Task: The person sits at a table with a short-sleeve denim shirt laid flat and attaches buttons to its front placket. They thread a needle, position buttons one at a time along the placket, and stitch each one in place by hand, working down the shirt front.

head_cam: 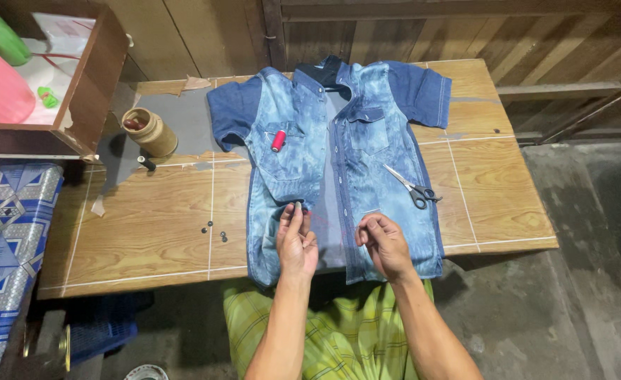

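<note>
I'm pinching a dark button [297, 205] in my left hand [296, 243] over the denim shirt [303, 141]; my right hand [384, 245] is pinching closed near the bench's front edge, on what I cannot tell.

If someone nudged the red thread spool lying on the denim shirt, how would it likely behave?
The red thread spool lies on its side on the denim shirt, so it would probably roll rather than slide. The soft, creased cloth beneath would likely slow it soon. It looks small and probably light, easy to lift with two fingers. Neither the left hand nor the right hand is near it.
</note>
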`<state>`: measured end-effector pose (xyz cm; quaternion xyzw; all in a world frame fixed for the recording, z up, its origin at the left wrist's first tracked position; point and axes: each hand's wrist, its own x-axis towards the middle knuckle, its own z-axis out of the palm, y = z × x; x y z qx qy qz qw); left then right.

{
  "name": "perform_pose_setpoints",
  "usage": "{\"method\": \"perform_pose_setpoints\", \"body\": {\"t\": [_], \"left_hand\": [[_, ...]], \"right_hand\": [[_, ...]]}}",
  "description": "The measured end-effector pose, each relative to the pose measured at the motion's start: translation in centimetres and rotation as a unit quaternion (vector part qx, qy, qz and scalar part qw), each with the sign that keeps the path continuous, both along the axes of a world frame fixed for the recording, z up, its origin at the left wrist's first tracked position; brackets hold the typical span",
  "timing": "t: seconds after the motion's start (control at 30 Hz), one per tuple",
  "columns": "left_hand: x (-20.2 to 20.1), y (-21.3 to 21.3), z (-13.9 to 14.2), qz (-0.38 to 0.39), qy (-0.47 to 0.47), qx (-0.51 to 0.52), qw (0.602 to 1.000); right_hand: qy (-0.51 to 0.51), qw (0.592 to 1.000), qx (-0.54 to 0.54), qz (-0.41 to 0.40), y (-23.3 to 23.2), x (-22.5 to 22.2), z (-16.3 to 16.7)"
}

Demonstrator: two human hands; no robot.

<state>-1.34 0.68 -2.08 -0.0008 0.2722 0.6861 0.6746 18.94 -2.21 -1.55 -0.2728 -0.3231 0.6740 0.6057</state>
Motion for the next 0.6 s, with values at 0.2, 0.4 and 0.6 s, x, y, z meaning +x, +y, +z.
{"method": "perform_pose_setpoints", "body": {"t": [0.2,0.4,0.6], "left_hand": [[-0.2,0.0,0.3,0.002,0.010,0.005,1.000],[0.0,0.0,0.7,0.007,0.027,0.000,1.000],[-0.1,-0.1,1.3,0.011,0.052,0.001,0.999]], "right_hand": [[-0.234,0.971,-0.028,-0.027,0.0,0.0,1.3],[-0.453,0.889,0.047,-0.037,-0.1,-1.2,3.9],[-0.529,0.848,0.018,-0.033,0.0,-1.1,4.5]]}}
